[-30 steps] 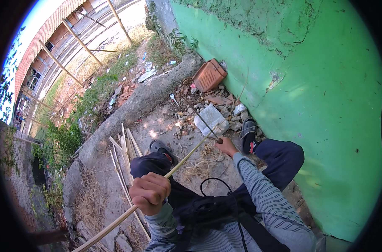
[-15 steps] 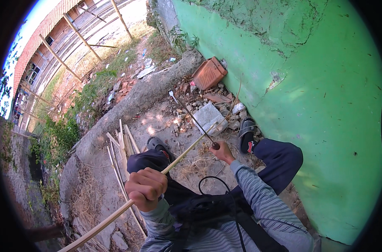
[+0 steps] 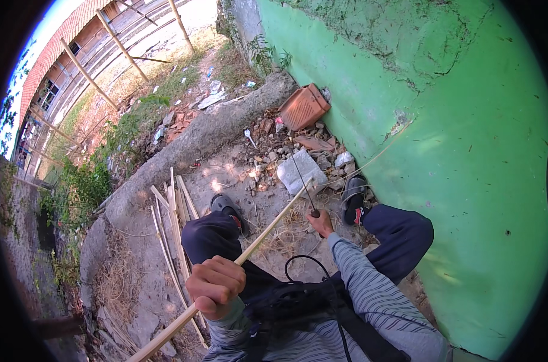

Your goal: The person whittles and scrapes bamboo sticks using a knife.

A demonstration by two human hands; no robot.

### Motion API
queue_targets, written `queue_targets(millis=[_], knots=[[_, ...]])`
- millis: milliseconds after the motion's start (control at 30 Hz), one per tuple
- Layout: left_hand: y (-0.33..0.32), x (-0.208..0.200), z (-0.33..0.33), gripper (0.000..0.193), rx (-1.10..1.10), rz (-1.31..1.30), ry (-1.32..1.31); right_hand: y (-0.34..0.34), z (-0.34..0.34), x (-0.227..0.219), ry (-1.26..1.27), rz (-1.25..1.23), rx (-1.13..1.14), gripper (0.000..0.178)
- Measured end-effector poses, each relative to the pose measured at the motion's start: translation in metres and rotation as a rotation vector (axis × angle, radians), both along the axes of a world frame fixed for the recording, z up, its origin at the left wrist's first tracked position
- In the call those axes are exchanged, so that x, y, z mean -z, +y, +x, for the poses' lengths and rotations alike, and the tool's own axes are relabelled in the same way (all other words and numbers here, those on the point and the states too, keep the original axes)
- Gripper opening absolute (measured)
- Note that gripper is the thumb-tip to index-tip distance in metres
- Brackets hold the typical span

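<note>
My left hand (image 3: pixel 216 285) is closed round a long pale bamboo strip (image 3: pixel 268 234), which slants from the lower left up to the middle. In my right hand (image 3: pixel 321 224) is the dark handle of a knife with a long, thin dark blade (image 3: pixel 302 178) pointing up and slightly left. The blade crosses close by the strip's far end; whether they touch I cannot tell. A thin sliver (image 3: pixel 379 151) arcs from near that end towards the green wall. Beyond the tip lies a whitish block (image 3: pixel 297 170) on the ground.
More bamboo strips (image 3: pixel 178 208) lie left of my knees. Rubble (image 3: pixel 268 158) and an orange-brown plastic container (image 3: pixel 305 107) sit by the green wall (image 3: pixel 467 199) on my right. A low concrete ledge (image 3: pixel 201 130) curves across the left side. My feet rest either side of the block.
The knife has come away from lying along the strip and now points more upward. My left hand and the strip have shifted slightly right, and the sliver bends further right.
</note>
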State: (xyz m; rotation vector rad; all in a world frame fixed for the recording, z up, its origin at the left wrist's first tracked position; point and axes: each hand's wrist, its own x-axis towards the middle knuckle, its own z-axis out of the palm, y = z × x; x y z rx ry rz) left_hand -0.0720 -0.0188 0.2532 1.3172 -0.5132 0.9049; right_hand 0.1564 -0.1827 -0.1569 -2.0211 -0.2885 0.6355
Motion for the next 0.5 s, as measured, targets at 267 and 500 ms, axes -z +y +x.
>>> queue_targets(millis=[267,500], knots=[[-0.008,0.001,0.007,0.072,-0.027,-0.041,-0.022,-0.025,0.039,0.031,0.097,-0.224,0.087,0.034],[-0.002,0.003,-0.006,0.072,0.009,0.013,0.014,-0.026,0.022,0.015,-0.002,-0.131,-0.002,0.041]])
